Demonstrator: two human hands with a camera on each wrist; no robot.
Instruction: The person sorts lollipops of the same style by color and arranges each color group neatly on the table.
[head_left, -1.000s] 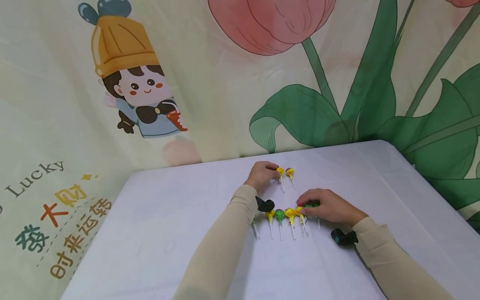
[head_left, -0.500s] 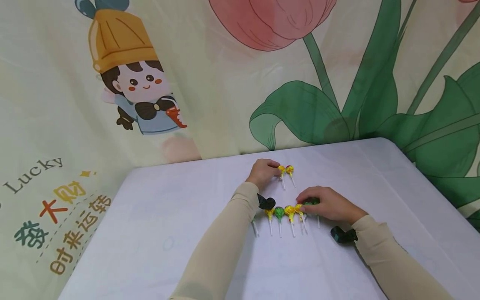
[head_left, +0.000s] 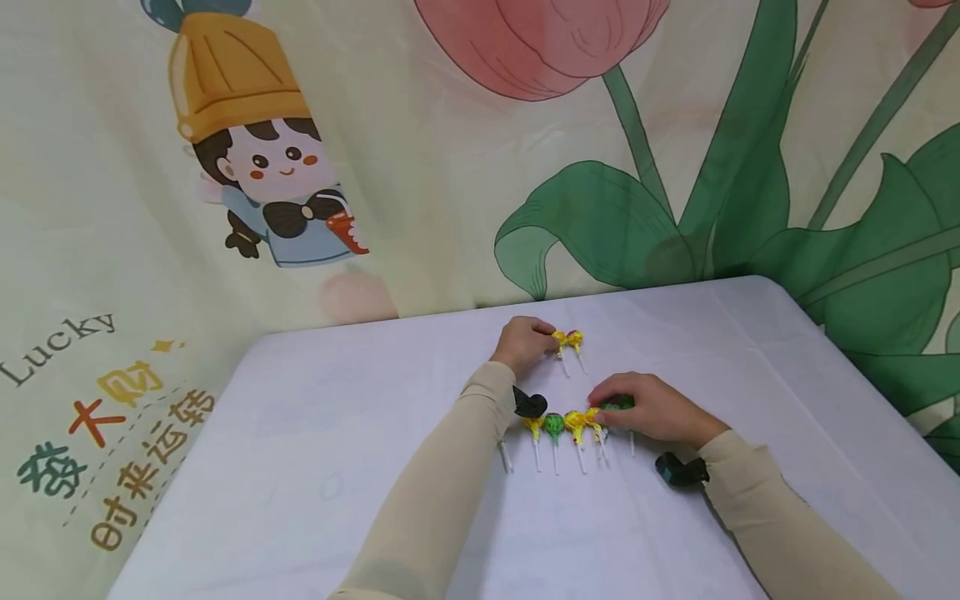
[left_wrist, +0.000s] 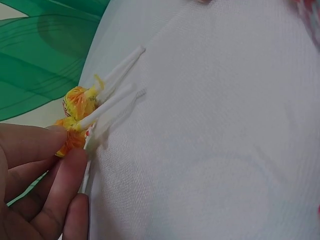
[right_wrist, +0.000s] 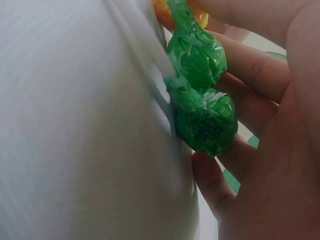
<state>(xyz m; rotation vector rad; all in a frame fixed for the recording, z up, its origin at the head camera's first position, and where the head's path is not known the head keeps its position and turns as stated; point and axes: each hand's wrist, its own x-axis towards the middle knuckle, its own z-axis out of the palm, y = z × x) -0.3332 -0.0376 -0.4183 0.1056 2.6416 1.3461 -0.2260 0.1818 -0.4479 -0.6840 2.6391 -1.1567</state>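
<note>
Near the far edge of the counter [head_left: 300, 467], the left hand [head_left: 522, 346] pinches one yellow lollipop [left_wrist: 75, 142], a grip plainest in the left wrist view, beside another yellow lollipop [left_wrist: 80, 101]. Farther in from that edge, the right wrist view separates two green lollipops [right_wrist: 206, 122] in shiny, crinkled wrappers; the right hand [head_left: 652, 407] curves behind them, its hold unclear. There the head view alone shows a third green lollipop [head_left: 553, 425], among three more yellow lollipops [head_left: 574, 423].
</note>
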